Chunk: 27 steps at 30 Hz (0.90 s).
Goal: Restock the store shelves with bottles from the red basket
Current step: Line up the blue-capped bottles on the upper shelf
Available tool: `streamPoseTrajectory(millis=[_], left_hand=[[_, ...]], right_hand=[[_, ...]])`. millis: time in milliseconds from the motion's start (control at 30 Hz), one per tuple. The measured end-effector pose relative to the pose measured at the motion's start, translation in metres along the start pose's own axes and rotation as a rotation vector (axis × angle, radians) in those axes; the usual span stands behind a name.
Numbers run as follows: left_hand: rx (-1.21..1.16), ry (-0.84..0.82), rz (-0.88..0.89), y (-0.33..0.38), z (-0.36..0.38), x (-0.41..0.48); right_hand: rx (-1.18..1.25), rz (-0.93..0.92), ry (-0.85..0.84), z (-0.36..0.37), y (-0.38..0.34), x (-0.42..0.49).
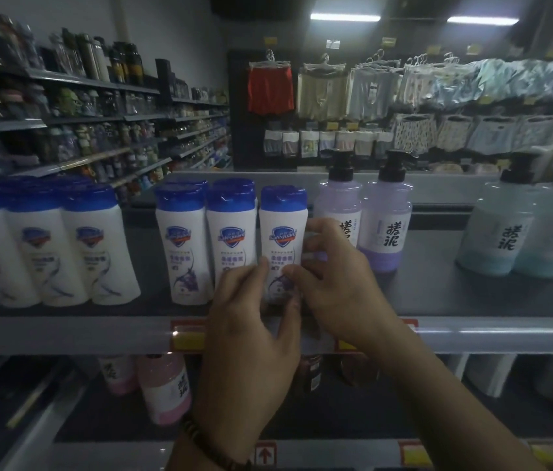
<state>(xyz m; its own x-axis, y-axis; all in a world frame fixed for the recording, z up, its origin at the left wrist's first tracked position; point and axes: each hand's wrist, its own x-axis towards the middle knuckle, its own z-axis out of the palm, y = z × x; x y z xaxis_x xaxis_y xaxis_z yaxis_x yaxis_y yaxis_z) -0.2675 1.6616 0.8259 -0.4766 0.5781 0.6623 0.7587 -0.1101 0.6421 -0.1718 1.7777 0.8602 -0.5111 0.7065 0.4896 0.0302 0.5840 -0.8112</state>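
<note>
A white bottle with a blue cap (282, 232) stands upright on the grey shelf (438, 294), at the right end of a row of three like bottles (207, 239). My left hand (251, 334) holds its lower left side with fingers curled against it. My right hand (339, 280) wraps round its right side, fingers reaching behind it. The red basket is out of view.
Three more white bottles (61, 253) stand at the left of the shelf. Two purple pump bottles (363, 215) stand just right of my hands, two teal ones (519, 232) further right. Pink bottles (166, 385) sit on the shelf below. Hanging garments fill the far wall.
</note>
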Motion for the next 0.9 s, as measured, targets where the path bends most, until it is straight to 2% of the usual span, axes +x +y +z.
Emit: streamPoseTrajectory(millis=[300, 500, 700, 900], left_hand=[[0.027, 0.008, -0.004, 0.001, 0.002, -0.003], [0.020, 0.007, -0.032, 0.000, 0.004, -0.007], [0.004, 0.067, 0.014, 0.005, 0.002, -0.009], [-0.084, 0.061, -0.025, 0.008, 0.006, -0.012]], right_hand=[[-0.019, -0.009, -0.053, -0.002, 0.000, 0.004], [-0.116, 0.009, -0.060, -0.006, -0.001, 0.004], [-0.149, 0.017, -0.086, -0.010, -0.001, -0.001], [-0.154, 0.010, 0.019, -0.021, 0.001, -0.011]])
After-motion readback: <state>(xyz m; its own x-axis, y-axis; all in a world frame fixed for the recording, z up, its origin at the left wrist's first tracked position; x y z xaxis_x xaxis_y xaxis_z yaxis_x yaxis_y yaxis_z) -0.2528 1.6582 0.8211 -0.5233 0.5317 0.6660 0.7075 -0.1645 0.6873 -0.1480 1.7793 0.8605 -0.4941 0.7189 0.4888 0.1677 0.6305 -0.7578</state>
